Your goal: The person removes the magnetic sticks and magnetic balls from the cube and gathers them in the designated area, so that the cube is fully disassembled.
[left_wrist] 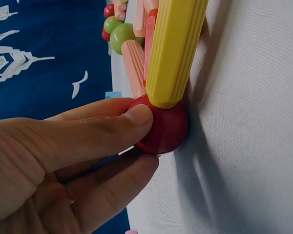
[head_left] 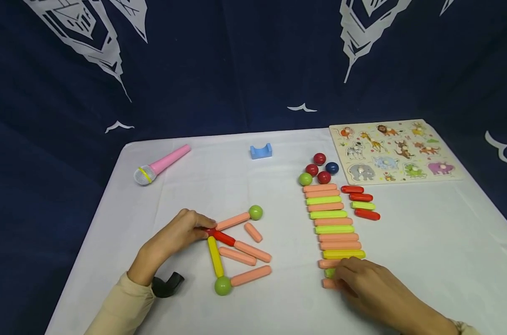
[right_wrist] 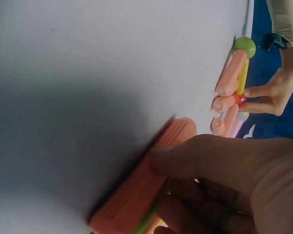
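My left hand (head_left: pixel 174 237) pinches a dark red ball (left_wrist: pixel 170 130) between thumb and fingers. A yellow stick (head_left: pixel 215 257), a short red stick (head_left: pixel 224 237) and a salmon-coloured stick (head_left: pixel 233 221) meet at that ball. The yellow stick's other end meets a green ball (head_left: pixel 223 285), from which another salmon stick (head_left: pixel 251 275) leads off. My right hand (head_left: pixel 372 288) is at the near end of a long row of parallel sticks. Its thumb and fingers grip the nearest salmon stick (right_wrist: pixel 141 190), beside a green one; the fingers partly hide both.
Several red, green and blue balls (head_left: pixel 324 177) cluster beyond the row, with short red and green sticks (head_left: pixel 367 214) to its right. An animal puzzle board (head_left: pixel 396 151) lies far right. A toy microphone (head_left: pixel 161 164) and a blue cradle-shaped piece (head_left: pixel 261 151) lie farther back.
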`<state>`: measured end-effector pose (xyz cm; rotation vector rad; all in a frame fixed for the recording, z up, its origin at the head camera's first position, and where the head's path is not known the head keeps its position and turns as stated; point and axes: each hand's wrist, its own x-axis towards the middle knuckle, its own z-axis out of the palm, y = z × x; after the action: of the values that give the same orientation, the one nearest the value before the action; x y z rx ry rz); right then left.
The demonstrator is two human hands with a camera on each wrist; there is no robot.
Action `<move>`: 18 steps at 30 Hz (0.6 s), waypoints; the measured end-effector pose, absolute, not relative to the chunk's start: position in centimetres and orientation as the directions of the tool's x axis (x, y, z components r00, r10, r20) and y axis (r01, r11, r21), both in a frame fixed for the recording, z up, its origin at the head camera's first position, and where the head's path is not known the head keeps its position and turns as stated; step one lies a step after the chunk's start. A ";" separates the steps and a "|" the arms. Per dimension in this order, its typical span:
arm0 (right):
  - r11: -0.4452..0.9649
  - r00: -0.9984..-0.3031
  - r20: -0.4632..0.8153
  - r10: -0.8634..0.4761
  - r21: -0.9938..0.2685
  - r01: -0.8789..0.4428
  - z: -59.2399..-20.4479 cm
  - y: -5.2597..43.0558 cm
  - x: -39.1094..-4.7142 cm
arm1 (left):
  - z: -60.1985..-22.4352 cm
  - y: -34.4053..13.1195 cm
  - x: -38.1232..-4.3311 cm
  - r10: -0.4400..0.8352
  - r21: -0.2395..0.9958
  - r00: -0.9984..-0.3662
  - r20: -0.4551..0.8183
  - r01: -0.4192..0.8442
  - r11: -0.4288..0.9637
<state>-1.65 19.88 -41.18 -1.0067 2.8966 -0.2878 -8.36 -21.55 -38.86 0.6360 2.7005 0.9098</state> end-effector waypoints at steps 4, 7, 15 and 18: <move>0.769 -0.779 -0.019 -0.626 -0.181 -0.614 -40.9 19.7 -1.7 | -38.9 -21.6 -8.4 0.463 0.622 -0.884 -0.069 0.324 0.712; 0.741 -0.763 0.014 -0.647 -0.226 -0.632 -40.1 19.5 -2.0 | -38.9 -21.6 -8.4 0.464 0.622 -0.883 -0.073 0.323 0.713; 0.652 -0.722 0.140 -0.677 -0.341 -0.677 -36.9 15.5 -4.8 | -38.8 -21.7 -8.5 0.477 0.622 -0.875 -0.079 0.330 0.710; 0.647 -0.731 0.081 -0.678 -0.407 -0.645 -37.1 12.5 -6.3 | -38.9 -21.6 -8.4 0.479 0.626 -0.875 -0.073 0.334 0.704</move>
<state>-6.34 12.46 -37.10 -1.1180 2.7788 -0.6403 -8.41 -21.56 -38.90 0.6505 2.6826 0.9193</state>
